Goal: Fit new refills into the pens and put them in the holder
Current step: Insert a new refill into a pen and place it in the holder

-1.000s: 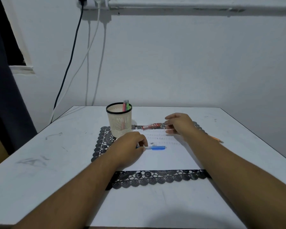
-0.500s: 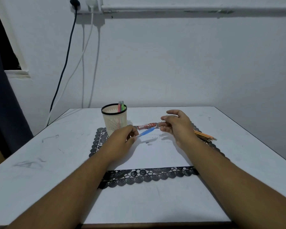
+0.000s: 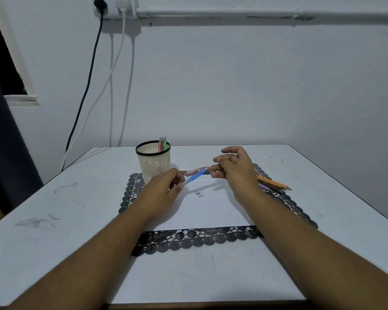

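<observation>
Refilling step, above the mat near the desk's far edge. Left hand (image 3: 166,186) pinched the blue pen (image 3: 194,177); right hand (image 3: 231,167) pinched something thin, probably a refill, at its open end. Next: align, insert, then holder (image 3: 153,162).

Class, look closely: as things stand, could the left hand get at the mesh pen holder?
Probably yes. The left hand sits just in front of the mesh pen holder with nothing between them, but its fingers grip a blue pen.
</observation>
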Motion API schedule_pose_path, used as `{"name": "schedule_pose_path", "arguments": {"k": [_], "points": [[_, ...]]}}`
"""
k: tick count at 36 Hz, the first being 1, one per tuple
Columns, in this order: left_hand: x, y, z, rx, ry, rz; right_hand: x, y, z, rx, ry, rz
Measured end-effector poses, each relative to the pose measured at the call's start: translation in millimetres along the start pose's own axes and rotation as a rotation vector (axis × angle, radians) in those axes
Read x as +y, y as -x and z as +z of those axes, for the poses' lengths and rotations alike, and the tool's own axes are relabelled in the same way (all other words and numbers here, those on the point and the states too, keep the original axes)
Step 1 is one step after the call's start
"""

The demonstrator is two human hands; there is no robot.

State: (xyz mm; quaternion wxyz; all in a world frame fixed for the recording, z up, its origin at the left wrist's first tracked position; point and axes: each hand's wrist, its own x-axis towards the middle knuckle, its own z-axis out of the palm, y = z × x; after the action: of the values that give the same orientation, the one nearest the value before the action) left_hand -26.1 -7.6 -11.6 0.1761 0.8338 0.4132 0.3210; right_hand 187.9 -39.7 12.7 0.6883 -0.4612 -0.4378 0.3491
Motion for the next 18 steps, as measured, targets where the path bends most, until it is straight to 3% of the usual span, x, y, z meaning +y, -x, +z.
{"name": "schedule_pose_path", "arguments": {"k": [18], "points": [[-2.8,-0.1,1.1,0.017,0.024,0.013,-1.8,1.7,2.7,0.07,-0.006,-0.078]]}}
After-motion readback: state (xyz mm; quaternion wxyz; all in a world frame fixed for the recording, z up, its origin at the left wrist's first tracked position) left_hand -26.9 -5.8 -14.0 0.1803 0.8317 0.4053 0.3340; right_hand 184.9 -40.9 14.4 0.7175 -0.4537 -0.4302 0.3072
